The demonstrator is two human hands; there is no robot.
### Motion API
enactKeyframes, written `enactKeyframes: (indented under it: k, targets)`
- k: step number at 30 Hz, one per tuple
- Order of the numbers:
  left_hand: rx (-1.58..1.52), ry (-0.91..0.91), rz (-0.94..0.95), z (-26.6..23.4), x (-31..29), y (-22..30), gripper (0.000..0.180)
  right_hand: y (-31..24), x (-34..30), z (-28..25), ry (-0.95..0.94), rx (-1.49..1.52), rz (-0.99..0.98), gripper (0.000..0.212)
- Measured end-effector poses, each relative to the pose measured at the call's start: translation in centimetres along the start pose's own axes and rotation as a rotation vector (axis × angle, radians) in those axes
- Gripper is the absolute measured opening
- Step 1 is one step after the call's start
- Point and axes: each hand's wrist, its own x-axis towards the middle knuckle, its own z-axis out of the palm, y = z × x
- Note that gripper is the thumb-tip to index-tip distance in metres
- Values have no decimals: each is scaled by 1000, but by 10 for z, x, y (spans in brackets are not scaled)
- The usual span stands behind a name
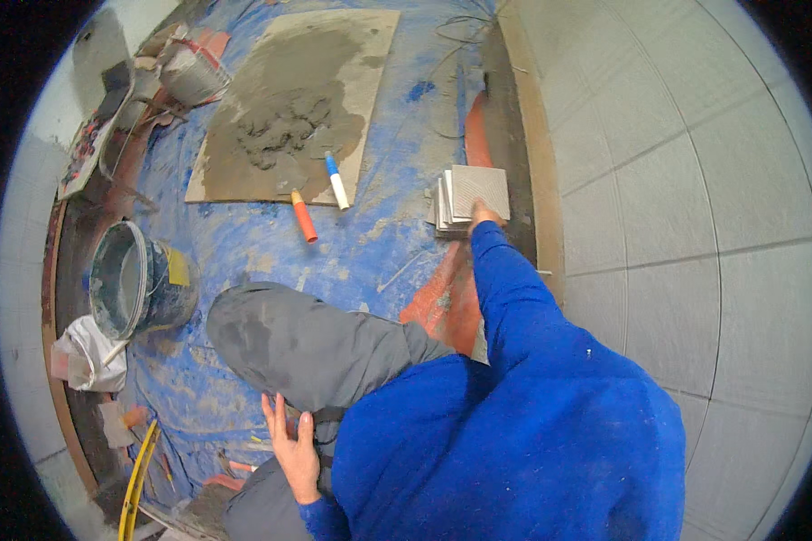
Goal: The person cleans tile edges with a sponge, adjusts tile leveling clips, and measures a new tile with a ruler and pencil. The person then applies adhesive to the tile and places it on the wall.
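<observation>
At the wall side, my right hand (484, 213) grips the near edge of a square grey tile (478, 185) with a ribbed face. The tile lies at the top of a stack of tiles (444, 206), whose edges show to its left; my fingers under the edge are hidden. My left hand (295, 455) is beside my bent leg, fingers spread and holding nothing. Ahead lies a board (379, 68) spread with grey mortar (289, 131). Two tools rest at its near edge, one with a blue-and-white handle (336, 183), one with an orange handle (304, 218); their blades are mostly covered in mortar.
A mortar-stained blue sheet (397, 261) covers the floor. To the left stand a dirty bucket (171, 279), a white bag (95, 356) and a chair (99, 144) holding small items. A yellow level (138, 482) lies lower left. The tiled wall (659, 207) rises close on the right.
</observation>
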Motion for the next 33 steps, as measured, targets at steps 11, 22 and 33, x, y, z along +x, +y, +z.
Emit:
enactKeyframes:
  k: [11, 22, 33]
  targets:
    - [256, 435, 85, -82, -52, 37, 49, -18, 143, -3, -430, -409, -283, 75]
    - [446, 907, -194, -79, -119, -34, 69, -108, -102, -12, 4, -118, -794, 51]
    - [-1014, 990, 56, -82, -144, -40, 80, 39, -572, -42, -1692, 446, -2261, 44]
